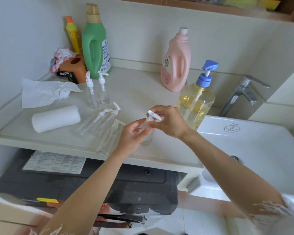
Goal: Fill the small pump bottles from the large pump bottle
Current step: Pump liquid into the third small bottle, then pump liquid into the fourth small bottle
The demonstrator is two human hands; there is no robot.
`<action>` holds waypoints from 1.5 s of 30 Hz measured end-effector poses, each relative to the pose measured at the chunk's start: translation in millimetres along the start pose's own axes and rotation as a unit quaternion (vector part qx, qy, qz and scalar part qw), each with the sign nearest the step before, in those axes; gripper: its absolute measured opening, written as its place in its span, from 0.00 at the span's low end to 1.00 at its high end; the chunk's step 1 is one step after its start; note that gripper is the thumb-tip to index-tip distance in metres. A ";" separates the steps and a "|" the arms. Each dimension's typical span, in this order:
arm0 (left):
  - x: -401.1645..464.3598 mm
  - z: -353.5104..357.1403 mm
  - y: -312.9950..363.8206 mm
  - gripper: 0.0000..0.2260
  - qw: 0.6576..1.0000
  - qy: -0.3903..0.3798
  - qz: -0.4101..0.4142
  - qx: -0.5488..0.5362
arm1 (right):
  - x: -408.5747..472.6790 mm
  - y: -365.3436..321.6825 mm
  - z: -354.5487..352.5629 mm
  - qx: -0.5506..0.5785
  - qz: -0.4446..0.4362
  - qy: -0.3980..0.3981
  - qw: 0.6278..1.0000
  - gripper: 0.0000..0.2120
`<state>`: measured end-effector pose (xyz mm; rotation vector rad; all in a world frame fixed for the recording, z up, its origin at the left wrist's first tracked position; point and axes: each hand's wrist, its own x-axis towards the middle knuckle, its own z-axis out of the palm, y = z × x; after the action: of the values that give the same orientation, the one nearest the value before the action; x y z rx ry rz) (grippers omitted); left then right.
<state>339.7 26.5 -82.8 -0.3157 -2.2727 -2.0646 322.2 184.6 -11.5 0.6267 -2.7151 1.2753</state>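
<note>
Head-worn view, down and forward over counter [139,92] (wide-angle, close).

— What are our hands doing here?
— Our left hand [131,135] is curling its fingers as if gripping; our right hand [166,121] is pinching from above. Both forearms are reaching forward, converging at the fingertips.
</note>
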 end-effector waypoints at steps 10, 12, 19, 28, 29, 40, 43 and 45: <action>1.1 0.7 -4.2 0.20 1.000 0.002 -0.004 0.023 | -2.6 1.9 -4.0 -0.038 -0.016 -0.020 0.999 0.05; -1.6 2.9 -3.9 0.16 0.999 0.020 0.001 0.025 | -6.1 3.5 3.7 -0.042 -0.015 0.013 0.999 0.04; -3.7 5.7 -3.1 0.14 0.998 0.051 0.003 0.033 | -10.4 0.7 14.9 -0.044 0.016 0.068 0.997 0.06; -3.6 -3.9 8.6 0.21 0.984 0.040 -0.020 0.175 | 2.1 5.4 7.8 0.079 0.056 0.063 0.993 0.05; -0.9 -12.9 14.4 0.21 0.981 0.037 -0.012 0.190 | 7.9 5.9 4.9 0.092 0.060 0.081 0.991 0.04; 2.3 -99.5 12.7 0.15 0.912 0.075 -0.011 0.403 | 147.4 -6.1 40.6 -0.026 0.001 0.140 0.990 0.01; -5.1 -98.2 5.9 0.14 0.901 0.075 -0.003 0.427 | 168.6 4.0 57.1 -0.036 0.033 0.137 0.989 0.06; -6.9 -100.4 1.0 0.14 0.887 0.072 -0.004 0.457 | 173.4 11.4 64.6 -0.021 0.064 0.148 0.987 0.09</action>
<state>336.9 -73.6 -72.5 -0.0793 -2.7932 -0.7721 165.9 85.4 -20.5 0.2391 -2.5604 1.2214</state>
